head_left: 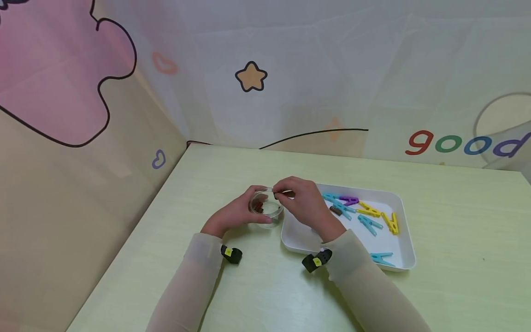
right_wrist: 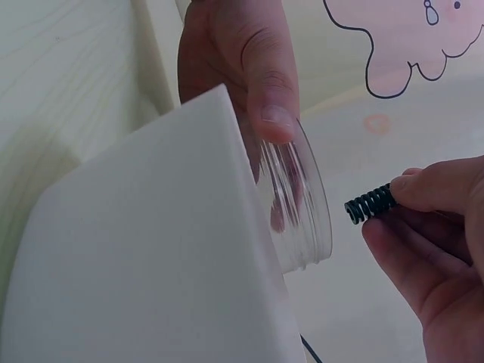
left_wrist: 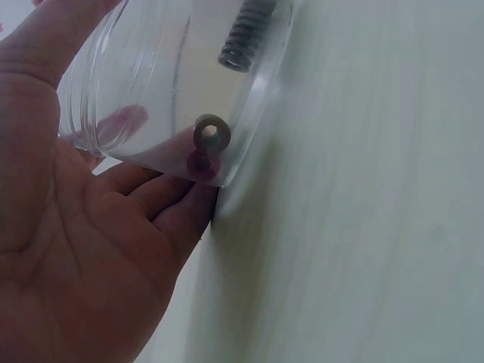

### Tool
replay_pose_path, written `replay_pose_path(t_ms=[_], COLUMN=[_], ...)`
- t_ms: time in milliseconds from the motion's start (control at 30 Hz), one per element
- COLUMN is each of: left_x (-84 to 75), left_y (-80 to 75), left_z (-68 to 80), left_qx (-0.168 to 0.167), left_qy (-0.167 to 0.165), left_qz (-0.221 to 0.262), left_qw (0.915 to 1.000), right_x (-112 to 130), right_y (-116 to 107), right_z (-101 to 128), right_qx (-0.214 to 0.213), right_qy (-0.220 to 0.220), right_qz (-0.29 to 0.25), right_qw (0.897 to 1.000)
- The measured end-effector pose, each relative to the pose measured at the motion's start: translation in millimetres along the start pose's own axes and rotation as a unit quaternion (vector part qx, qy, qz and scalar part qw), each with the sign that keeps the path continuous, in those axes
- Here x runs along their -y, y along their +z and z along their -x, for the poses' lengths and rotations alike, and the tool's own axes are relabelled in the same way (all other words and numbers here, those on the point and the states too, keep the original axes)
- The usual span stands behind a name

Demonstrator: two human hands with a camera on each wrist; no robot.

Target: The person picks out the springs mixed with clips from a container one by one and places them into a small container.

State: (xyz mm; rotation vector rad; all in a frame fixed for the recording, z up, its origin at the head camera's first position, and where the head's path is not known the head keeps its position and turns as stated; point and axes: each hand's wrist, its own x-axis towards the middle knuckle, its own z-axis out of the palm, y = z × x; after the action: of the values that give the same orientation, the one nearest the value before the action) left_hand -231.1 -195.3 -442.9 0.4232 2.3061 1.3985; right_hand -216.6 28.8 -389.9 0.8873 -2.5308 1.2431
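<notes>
My left hand [head_left: 235, 210] grips a clear round jar [head_left: 271, 210] by its side, thumb and fingers spread around the wall. Inside the jar lie a few coil springs; the left wrist view shows a grey spring [left_wrist: 246, 38] and the round ends of others, one a brownish spring [left_wrist: 212, 134]. Thumb and fingertips of my right hand [head_left: 304, 200] pinch a dark coil spring [right_wrist: 369, 204]. It is just outside the jar's open mouth in the right wrist view, and over the rim's right side in the head view.
Right of the jar is a white tray [head_left: 300, 237]. It holds several clothespins: light blue clothespins [head_left: 369, 224], yellow clothespins [head_left: 390, 222] and a purple clothespin [head_left: 349, 200]. A brown spring [head_left: 335, 210] lies among them. A printed cloth [head_left: 315, 83] hangs behind the pale table [head_left: 257, 286].
</notes>
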Motion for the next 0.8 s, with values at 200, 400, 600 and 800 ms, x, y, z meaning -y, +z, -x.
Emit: replay_pose_path(t_ms=[200,400,600,800], left_x=[1.2,-0.5,-0.7,0.0], left_y=[0.0,0.4,0.7,0.6], left_z=[-1.2,0.0,1.7,0.4], left_qx=[-0.003,-0.008,-0.008,-0.008], left_qy=[0.002,0.004,0.009,0.006], left_qz=[-0.004,-0.010,-0.012,-0.018], left_qw=[1.0000,0.9999,0.9999,0.9998], right_x=[-0.1,-1.6,-1.0,-3.4], right_y=[2.3,4.5,6.1,8.0], right_z=[0.9,1.1,1.2,1.5], right_qx=[0.009,0.012,0.019,0.034], right_qy=[0.019,0.019,0.021,0.030], right_qz=[0.006,0.008,0.003,0.012], right_qw=[1.000,1.000,1.000,0.999])
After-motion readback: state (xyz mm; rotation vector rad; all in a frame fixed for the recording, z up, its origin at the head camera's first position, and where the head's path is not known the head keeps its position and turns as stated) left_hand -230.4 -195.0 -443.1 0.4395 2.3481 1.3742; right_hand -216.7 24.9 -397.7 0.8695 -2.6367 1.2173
